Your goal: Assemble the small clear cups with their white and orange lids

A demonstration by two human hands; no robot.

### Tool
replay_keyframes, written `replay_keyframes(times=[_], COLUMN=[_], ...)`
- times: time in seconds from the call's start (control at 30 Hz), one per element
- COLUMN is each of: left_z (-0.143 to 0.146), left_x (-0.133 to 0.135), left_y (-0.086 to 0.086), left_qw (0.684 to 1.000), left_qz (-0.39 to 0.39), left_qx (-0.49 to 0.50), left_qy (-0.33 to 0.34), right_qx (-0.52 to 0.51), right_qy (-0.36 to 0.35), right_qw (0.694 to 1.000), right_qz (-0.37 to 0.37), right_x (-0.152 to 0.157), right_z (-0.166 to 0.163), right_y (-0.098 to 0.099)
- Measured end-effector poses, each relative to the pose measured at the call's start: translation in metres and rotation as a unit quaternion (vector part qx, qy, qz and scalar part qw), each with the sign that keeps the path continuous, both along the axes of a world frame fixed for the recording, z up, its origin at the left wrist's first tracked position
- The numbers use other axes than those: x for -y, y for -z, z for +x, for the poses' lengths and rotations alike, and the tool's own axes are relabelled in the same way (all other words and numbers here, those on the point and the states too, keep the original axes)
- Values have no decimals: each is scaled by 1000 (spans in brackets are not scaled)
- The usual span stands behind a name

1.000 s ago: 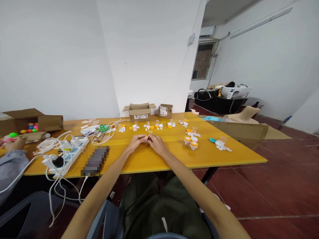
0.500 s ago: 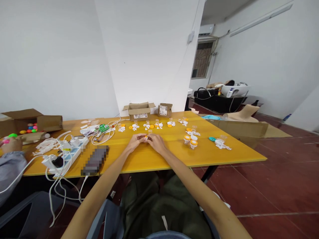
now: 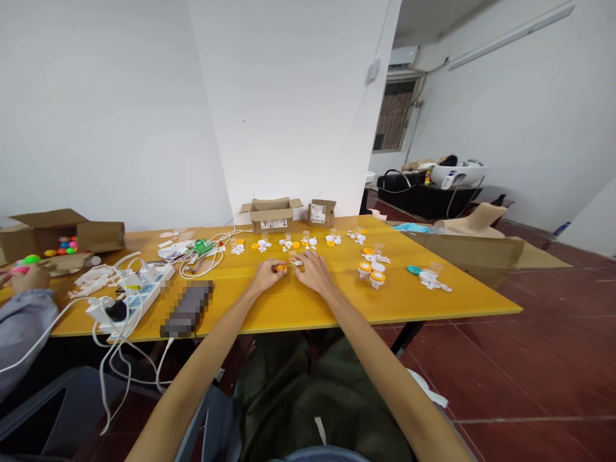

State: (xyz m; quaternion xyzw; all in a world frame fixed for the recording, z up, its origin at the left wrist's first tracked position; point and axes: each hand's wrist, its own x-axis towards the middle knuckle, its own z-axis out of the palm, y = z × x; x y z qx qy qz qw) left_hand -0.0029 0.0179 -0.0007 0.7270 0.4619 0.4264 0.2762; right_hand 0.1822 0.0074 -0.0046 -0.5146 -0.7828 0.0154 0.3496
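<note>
My left hand is closed around an orange ring-shaped lid just above the table. To its right, my right hand has its thumb and fingertips on a small white plastic piece, partly hidden by the fingers. A small clear plastic cup is right by those fingertips; whether they touch it I cannot tell. Farther right stand assembled clear cups with orange-rimmed lids. A teal ring lies near white plastic parts.
Several groups of white and orange parts line the back of the yellow table, before two cardboard boxes. On the left are a power strip, cables, a phone and a co-worker's hand by a box of coloured balls.
My hands, which were together over a small orange and white piece, have moved apart. The orange lid is now in my left hand, and my right hand is by the clear cup.
</note>
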Motion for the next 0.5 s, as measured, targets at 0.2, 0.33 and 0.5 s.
replay_keyframes(times=[0.2,0.33,0.5], left_z=[2,2,3], left_x=[1,0,1], left_y=[1,4,3], left_qw=[999,998,998], left_qz=[-4,-19,-25], left_qx=[29,50,45], left_qy=[14,20,25], right_qx=[8,6,9], right_qy=[39,29,25], right_qw=[999,1000,1000], right_qz=[-15,-5,-15], right_x=[-11,-18,-17], right_z=[8,9,7], right_y=[13,23,18])
